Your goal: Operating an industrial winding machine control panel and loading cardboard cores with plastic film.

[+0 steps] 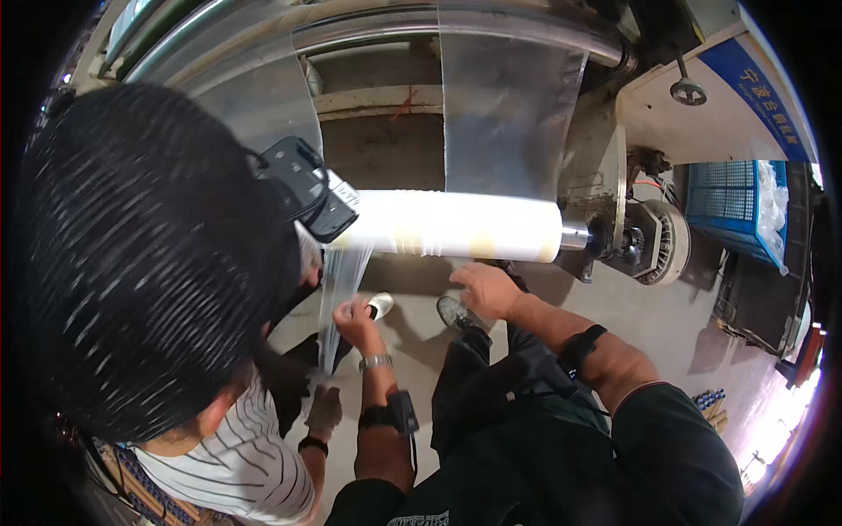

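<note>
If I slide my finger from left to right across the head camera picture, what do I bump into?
The co-worker's head, the person's left hand, their right hand, the shiny shaft end, the round machine part, the blue basket.

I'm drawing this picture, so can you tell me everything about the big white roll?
The thick white plastic-looking roll is a cylinder lying crosswise, with yellowish patches and wrinkled bands near its middle. A shiny metal shaft sticks out of its right end. Its left end is hidden behind a co-worker's black-topped head and the boxy black device on it. A thin, see-through plastic strip hangs from its left part. The bare right hand is close below, apparently not touching.
</note>
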A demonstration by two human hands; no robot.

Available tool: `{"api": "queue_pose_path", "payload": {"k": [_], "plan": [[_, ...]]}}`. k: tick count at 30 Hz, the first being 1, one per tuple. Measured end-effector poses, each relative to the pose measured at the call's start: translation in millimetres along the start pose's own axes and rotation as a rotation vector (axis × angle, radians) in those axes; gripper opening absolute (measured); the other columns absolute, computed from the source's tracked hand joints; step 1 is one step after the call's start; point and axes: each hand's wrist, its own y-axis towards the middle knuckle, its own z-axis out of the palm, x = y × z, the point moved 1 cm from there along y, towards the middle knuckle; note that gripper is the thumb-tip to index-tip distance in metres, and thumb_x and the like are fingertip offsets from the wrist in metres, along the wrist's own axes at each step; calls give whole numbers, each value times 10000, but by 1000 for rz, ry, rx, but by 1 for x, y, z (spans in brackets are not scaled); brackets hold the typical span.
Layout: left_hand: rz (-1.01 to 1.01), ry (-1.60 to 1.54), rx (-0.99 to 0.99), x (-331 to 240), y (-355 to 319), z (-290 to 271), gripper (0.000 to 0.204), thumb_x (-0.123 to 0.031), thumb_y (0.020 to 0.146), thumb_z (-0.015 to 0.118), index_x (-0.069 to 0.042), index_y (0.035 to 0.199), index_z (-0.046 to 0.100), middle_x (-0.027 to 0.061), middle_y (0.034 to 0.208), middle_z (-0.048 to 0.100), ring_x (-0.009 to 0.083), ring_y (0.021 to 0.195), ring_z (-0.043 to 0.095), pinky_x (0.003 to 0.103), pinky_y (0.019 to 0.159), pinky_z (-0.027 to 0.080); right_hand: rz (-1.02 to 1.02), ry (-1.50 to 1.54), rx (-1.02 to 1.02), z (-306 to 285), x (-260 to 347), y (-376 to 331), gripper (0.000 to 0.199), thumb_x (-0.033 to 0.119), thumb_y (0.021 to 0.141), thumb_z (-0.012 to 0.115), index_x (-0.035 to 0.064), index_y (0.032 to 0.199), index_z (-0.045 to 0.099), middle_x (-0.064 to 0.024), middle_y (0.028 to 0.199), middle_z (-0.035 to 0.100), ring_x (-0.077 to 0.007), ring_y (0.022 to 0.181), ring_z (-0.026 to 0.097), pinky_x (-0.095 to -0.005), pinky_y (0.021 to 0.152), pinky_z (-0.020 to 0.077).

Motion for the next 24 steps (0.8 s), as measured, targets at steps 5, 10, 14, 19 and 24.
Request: {"api": "queue_pose_path", "payload": {"k": [5, 10, 14, 19, 24], "plan": [[564, 270, 175, -31, -39, -9, 449, 30, 814, 514, 75, 1252, 432, 187, 1219, 542, 285, 1084, 586, 344, 892, 493, -47, 73, 37, 6, 29, 15, 311, 114, 776, 611, 64, 1080, 568, -137, 1007, 579, -340, 1009, 566, -436, 854, 472], [95, 222, 420, -34, -37, 8, 289, -34, 862, 575, 13, 1146, 545, 109, 1084, 628, 172, 883, 643, 295, 796, 531, -51, 50, 6, -9, 18, 18, 308, 114, 775, 625, 64, 1074, 569, -142, 995, 587, -342, 987, 577, -436, 853, 471], [-51, 246, 499, -7, -51, 8, 276, -45, 858, 617, 23, 1121, 568, 72, 1000, 634, 129, 849, 607, 254, 711, 501, -24, 19, 14, -33, 4, 16, 324, 116, 769, 635, 62, 1082, 573, -154, 996, 592, -347, 974, 587, -435, 856, 475], [-11, 344, 572, 21, -68, 12, 311, -44, 885, 581, 6, 1189, 543, 113, 1111, 630, 167, 911, 647, 274, 759, 518, 67, -22, 120, -47, -6, 19, 341, 137, 773, 631, 61, 1102, 582, -157, 1010, 594, -350, 984, 587, -427, 873, 474], [-179, 340, 583, 24, -86, 17, 314, -56, 889, 578, -7, 1197, 542, 102, 1119, 619, 173, 905, 647, 277, 768, 521, 24, -13, 110, -52, -10, 25, 344, 140, 772, 632, 65, 1105, 584, -150, 1004, 599, -345, 985, 594, -420, 865, 478]]}}
